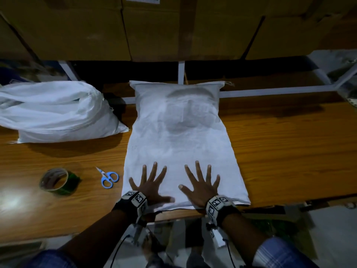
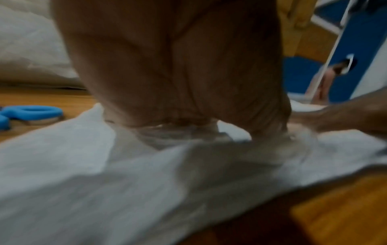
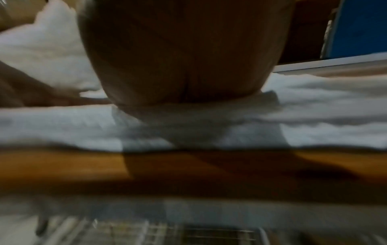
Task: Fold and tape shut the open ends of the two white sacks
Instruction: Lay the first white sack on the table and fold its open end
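Note:
A white sack (image 1: pixel 179 132) lies lengthwise in the middle of the wooden table (image 1: pixel 280 151), bulging at its far end and flat near me. My left hand (image 1: pixel 151 182) and my right hand (image 1: pixel 201 182) press flat on its near end, fingers spread, side by side. Both wrist views show a palm heel on the white fabric (image 2: pixel 146 174) (image 3: pixel 209 129) at the table's front edge. A second white sack (image 1: pixel 56 111), crumpled and full, lies at the left. A roll of green tape (image 1: pixel 58 181) and blue-handled scissors (image 1: pixel 108 177) lie left of my hands.
Cardboard boxes (image 1: pixel 154 28) stack up behind the table, above a white metal frame (image 1: pixel 181 72). Bare wood shows right of the middle sack. The table's front edge runs just under my wrists.

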Available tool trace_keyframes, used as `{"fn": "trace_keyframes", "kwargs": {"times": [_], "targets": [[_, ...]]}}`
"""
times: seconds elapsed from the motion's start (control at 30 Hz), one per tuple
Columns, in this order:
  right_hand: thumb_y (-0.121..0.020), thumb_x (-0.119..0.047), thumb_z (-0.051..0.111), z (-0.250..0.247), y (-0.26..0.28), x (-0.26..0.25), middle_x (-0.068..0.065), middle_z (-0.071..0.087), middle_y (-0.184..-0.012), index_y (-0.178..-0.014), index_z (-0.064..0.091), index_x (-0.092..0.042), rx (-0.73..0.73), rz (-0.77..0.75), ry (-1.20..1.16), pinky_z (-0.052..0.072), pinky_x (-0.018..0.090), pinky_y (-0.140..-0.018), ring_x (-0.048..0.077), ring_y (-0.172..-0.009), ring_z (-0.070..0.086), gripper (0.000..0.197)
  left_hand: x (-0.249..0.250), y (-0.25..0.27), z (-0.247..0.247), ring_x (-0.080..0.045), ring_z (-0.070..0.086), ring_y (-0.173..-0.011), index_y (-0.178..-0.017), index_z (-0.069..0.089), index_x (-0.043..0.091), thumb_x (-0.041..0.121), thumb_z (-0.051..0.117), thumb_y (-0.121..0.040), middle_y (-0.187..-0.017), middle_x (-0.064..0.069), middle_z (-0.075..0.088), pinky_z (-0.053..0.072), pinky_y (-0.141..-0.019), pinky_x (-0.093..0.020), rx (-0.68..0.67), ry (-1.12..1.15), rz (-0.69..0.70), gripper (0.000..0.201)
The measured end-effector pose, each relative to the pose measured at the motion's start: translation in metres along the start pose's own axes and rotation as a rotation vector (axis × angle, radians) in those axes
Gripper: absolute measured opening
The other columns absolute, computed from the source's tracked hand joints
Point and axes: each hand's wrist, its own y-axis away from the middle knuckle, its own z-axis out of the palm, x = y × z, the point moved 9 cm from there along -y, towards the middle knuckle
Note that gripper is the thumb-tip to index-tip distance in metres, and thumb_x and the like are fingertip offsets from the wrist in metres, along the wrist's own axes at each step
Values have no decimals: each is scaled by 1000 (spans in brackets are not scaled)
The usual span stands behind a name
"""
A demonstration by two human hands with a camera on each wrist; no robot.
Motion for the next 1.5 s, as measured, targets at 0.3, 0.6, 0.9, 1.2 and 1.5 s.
{"fn": "trace_keyframes", "kwargs": {"times": [0.3, 0.6, 0.9, 1.2, 1.5], "targets": [[-68, -102, 20, -10, 33, 94, -24, -44, -152, -141, -29, -63, -23, 173, 45, -18, 71, -110, 27, -144, -41, 95, -10, 7, 2, -28, -37, -141, -138, -35, 51, 84, 62, -61, -147, 13, -47, -7, -104, -76, 116, -74, 0, 128], [-92, -80, 19, -94, -14, 27, -9, -17, -168, -156, -1, -51, 239, 54, 16, -11, 62, -119, 27, -154, -19, 73, -8, -11, -80, -25, -2, -150, -150, -4, 51, 97, 31, -60, -163, 9, -11, 6, -114, -64, 300, 49, 3, 108], [-88, -83, 31, -113, -103, -17, -11, -21, -166, -154, -1, -56, 25, 71, 1, -3, 71, -115, 39, -152, -20, 78, 5, -70, -116, -34, -23, -147, -148, -19, 48, 89, 46, -70, -161, 2, -25, -7, -111, -68, 203, 43, -35, 109], [-71, -95, 40, -100, -142, 2, -17, -45, -154, -146, -21, -61, -80, 46, 64, -10, 76, -111, 41, -146, -33, 102, -4, -106, -110, -41, -39, -136, -135, -35, 56, 98, 53, -45, -148, 12, -47, -9, -97, -81, 166, 80, -52, 133], [-71, -99, 19, -120, -116, 88, -22, -40, -156, -147, -22, -59, 35, 200, 40, -13, 69, -114, 25, -149, -32, 95, -6, -104, -109, -36, -42, -136, -134, -36, 56, 100, 49, -43, -147, 15, -47, -12, -98, -79, 167, 61, -49, 132]]}}
